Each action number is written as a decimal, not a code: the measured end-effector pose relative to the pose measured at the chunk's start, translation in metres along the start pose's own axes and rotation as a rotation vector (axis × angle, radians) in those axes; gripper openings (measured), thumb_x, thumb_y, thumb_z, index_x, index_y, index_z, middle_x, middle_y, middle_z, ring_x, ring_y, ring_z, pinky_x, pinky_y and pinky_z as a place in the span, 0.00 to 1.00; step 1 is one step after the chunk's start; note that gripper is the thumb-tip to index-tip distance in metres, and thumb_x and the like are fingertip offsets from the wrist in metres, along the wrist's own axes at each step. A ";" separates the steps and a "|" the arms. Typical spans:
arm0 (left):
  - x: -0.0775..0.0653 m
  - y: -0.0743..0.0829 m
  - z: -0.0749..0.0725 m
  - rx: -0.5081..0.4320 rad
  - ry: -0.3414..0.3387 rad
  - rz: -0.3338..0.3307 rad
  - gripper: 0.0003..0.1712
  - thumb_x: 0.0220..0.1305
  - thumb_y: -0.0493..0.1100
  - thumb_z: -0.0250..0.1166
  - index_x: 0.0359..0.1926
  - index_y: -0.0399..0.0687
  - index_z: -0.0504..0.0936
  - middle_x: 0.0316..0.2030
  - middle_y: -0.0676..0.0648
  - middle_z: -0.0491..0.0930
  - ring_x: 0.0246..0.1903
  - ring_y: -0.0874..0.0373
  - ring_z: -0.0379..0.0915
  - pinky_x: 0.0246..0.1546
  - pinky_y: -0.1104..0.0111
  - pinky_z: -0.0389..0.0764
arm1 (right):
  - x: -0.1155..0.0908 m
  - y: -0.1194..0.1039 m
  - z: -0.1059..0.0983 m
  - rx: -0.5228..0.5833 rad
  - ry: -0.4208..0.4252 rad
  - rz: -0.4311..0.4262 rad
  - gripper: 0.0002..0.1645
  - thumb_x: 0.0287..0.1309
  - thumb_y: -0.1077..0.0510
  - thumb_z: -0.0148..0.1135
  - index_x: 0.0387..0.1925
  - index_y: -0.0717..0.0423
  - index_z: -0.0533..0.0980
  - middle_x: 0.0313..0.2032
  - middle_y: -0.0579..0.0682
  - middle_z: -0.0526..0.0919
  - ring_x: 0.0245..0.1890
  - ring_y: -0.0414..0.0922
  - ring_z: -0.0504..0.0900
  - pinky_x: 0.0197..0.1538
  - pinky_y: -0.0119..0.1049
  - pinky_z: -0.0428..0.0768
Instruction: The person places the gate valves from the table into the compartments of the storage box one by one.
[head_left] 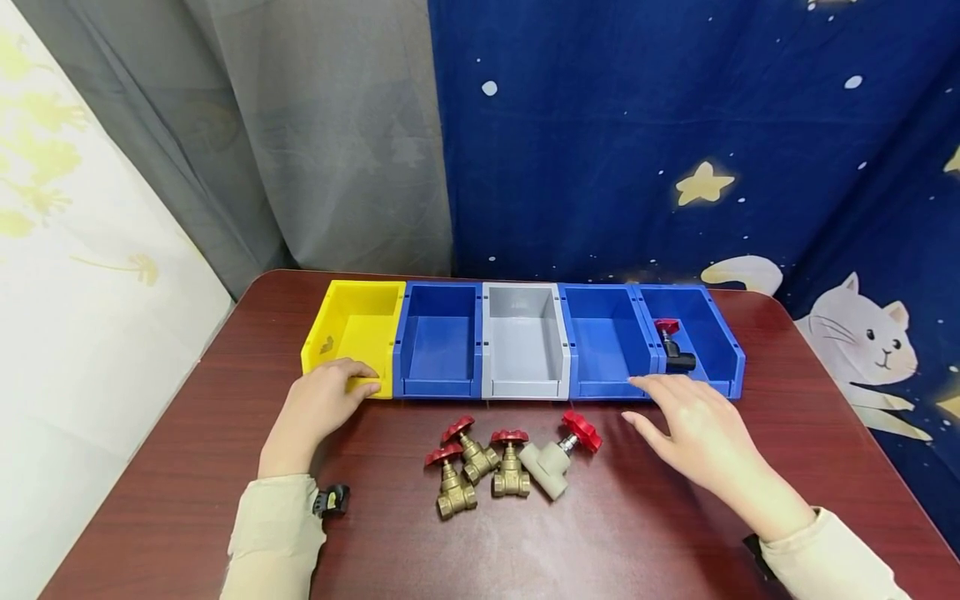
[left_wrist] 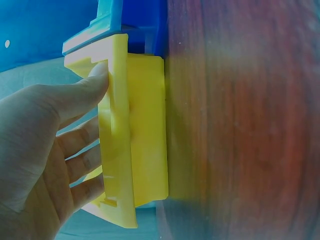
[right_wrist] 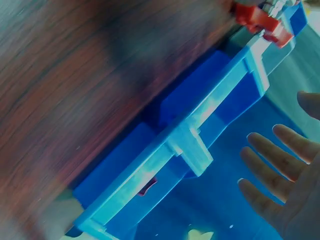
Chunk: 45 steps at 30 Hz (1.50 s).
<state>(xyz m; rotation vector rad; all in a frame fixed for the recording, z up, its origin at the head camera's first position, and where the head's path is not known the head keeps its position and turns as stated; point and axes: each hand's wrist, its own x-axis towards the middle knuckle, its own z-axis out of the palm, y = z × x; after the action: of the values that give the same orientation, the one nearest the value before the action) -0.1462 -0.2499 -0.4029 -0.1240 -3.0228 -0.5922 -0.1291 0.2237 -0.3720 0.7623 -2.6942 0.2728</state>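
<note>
My left hand (head_left: 324, 408) rests at the front rim of the yellow bin (head_left: 367, 287). In the left wrist view its thumb (left_wrist: 92, 85) and loosely extended fingers reach over that rim, gripping no loose item. My right hand (head_left: 693, 429) hovers with spread fingers before the two right-hand blue bins, holding nothing. A black valve with a red handle (head_left: 678, 360) lies in the far-right blue bin (head_left: 723, 354). Between the hands, three brass gate valves (head_left: 512, 477) with red handwheels and a light grey plastic valve (head_left: 551, 468) with a red handwheel lie on the table.
Another blue bin (head_left: 438, 388), a grey bin (head_left: 525, 389) and a further blue bin (head_left: 609, 389) stand between the yellow and far-right bins, side by side. Behind the brown table (head_left: 375, 542) hang grey and blue curtains (head_left: 600, 167).
</note>
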 end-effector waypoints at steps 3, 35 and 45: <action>0.000 0.000 0.000 -0.001 0.000 -0.002 0.15 0.64 0.50 0.69 0.45 0.45 0.86 0.41 0.45 0.84 0.42 0.46 0.77 0.50 0.46 0.76 | 0.000 -0.008 0.000 0.007 -0.010 0.007 0.30 0.52 0.47 0.73 0.55 0.55 0.79 0.50 0.57 0.83 0.49 0.57 0.81 0.51 0.59 0.78; 0.000 -0.002 0.000 -0.002 0.001 0.013 0.14 0.64 0.49 0.69 0.44 0.46 0.86 0.42 0.45 0.84 0.43 0.47 0.77 0.49 0.46 0.77 | -0.003 -0.070 0.023 0.065 -0.019 0.015 0.45 0.49 0.36 0.73 0.61 0.59 0.74 0.55 0.56 0.79 0.55 0.55 0.78 0.56 0.54 0.76; 0.000 -0.002 0.000 -0.002 0.005 0.019 0.13 0.64 0.49 0.69 0.44 0.46 0.86 0.41 0.46 0.84 0.43 0.47 0.77 0.49 0.46 0.77 | -0.004 -0.083 0.034 0.025 -0.102 0.057 0.54 0.44 0.31 0.73 0.65 0.62 0.70 0.58 0.59 0.77 0.57 0.56 0.76 0.56 0.54 0.76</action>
<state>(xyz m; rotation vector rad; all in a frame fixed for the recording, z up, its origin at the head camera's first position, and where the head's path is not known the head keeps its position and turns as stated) -0.1466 -0.2519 -0.4041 -0.1510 -3.0128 -0.5932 -0.0905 0.1467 -0.3976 0.7258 -2.8170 0.2898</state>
